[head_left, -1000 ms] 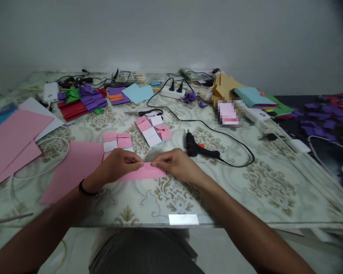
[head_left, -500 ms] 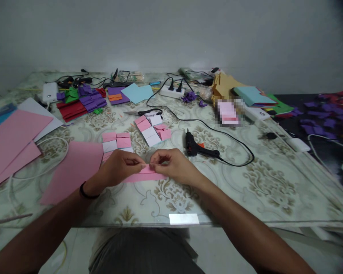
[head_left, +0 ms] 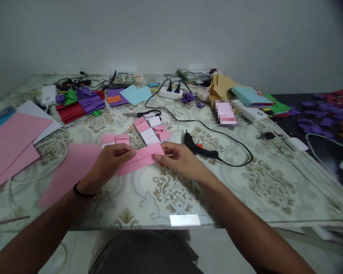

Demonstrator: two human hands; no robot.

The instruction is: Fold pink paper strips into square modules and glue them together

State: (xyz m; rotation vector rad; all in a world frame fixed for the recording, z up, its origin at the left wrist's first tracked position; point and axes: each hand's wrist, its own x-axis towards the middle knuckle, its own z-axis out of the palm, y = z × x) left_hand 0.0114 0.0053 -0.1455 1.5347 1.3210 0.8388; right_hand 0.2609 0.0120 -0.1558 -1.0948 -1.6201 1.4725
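A folded strip of pink paper [head_left: 141,160] with a crease line along it is held up between both hands, tilted so its right end is higher. My left hand [head_left: 114,158] pinches the left end, thumb on top. At the right end my right hand [head_left: 177,158] grips the strip between thumb and fingers. Just behind lie two pieces made of pink and white paper squares; the nearer-left patchwork [head_left: 122,139] is partly covered by my left hand, and the other patchwork [head_left: 150,131] is angled. A pink sheet [head_left: 71,171] lies flat left of my left hand.
A black glue gun [head_left: 200,146] rests right of my right hand, its cord looping rightward. Scissors [head_left: 141,113] lie behind the patchwork. A power strip [head_left: 170,93], folded purple papers [head_left: 92,102] and a pixelated phone-like object [head_left: 227,113] sit farther back. Pink sheets [head_left: 14,140] are at far left.
The pink strip has been lifted off the table and tilted, right end up. My hands have moved apart to its two ends, my right hand slightly higher.
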